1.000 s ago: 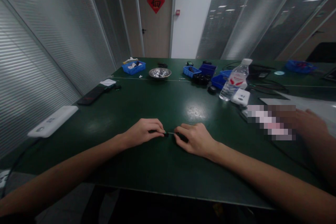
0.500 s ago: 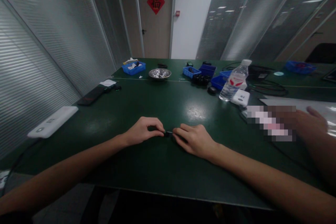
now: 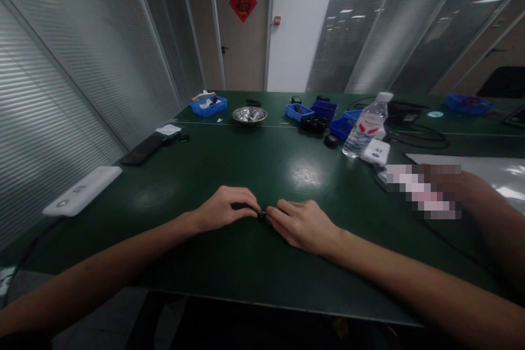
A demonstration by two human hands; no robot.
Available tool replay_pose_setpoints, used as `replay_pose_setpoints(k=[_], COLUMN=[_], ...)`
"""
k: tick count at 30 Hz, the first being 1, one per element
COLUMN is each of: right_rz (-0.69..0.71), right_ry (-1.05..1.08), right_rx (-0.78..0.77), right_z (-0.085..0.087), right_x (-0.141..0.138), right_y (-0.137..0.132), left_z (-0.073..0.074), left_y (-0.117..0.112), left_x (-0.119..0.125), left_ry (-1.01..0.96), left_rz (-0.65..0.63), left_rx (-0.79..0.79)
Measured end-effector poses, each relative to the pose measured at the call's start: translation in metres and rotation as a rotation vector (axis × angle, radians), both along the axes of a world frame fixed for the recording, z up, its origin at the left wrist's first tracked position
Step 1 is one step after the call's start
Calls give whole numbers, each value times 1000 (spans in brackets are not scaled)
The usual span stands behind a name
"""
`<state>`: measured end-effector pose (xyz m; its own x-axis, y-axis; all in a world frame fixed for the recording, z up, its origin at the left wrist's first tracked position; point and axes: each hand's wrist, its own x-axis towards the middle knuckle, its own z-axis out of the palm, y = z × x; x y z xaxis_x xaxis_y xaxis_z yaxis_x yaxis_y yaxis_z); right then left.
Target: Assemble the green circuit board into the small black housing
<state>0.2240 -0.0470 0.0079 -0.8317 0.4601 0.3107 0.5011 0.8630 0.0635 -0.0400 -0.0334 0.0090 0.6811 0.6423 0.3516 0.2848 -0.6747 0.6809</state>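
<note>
Close together above the green table point(image 3: 229, 270), my two hands meet at a small black part point(image 3: 261, 215). My left hand point(image 3: 227, 209) pinches this part between thumb and fingertips. From the other side, my right hand point(image 3: 302, 225) is closed, its fingertips around a thin, light-coloured piece that points at the black part. The kind of either piece is too small to tell. My right fingers cover most of the thin piece.
A metal bowl point(image 3: 250, 115) and a blue basket point(image 3: 209, 106) stand farther back. To the right are a water bottle point(image 3: 368, 126), blue bins point(image 3: 343, 127) and a co-worker's hand point(image 3: 478, 188). A white power strip point(image 3: 83, 190) and a dark flat object point(image 3: 142, 150) lie left.
Both hands have come down slightly. My right fingertips are closer to the black part, and less of the thin piece shows between the hands. The co-worker's hand has shifted.
</note>
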Motion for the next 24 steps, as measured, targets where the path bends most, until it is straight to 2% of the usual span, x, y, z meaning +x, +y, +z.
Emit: replay_pose_setpoints(k=[8, 14, 21, 24], right_rz=[-52, -126, -149, -173], right_ry=[92, 47, -36, -30], right_rx=[-113, -66, 12, 7], right_z=[-1, -2, 4, 5], right_x=[-4, 0, 9, 12], right_y=[0, 11, 24, 27], left_z=[3, 2, 2, 4], left_y=[-3, 2, 3, 2], left_x=[4, 4, 2, 1], left_ry=[-15, 75, 116, 125], left_rz=[23, 51, 105, 65], left_rx=[-56, -69, -91, -75])
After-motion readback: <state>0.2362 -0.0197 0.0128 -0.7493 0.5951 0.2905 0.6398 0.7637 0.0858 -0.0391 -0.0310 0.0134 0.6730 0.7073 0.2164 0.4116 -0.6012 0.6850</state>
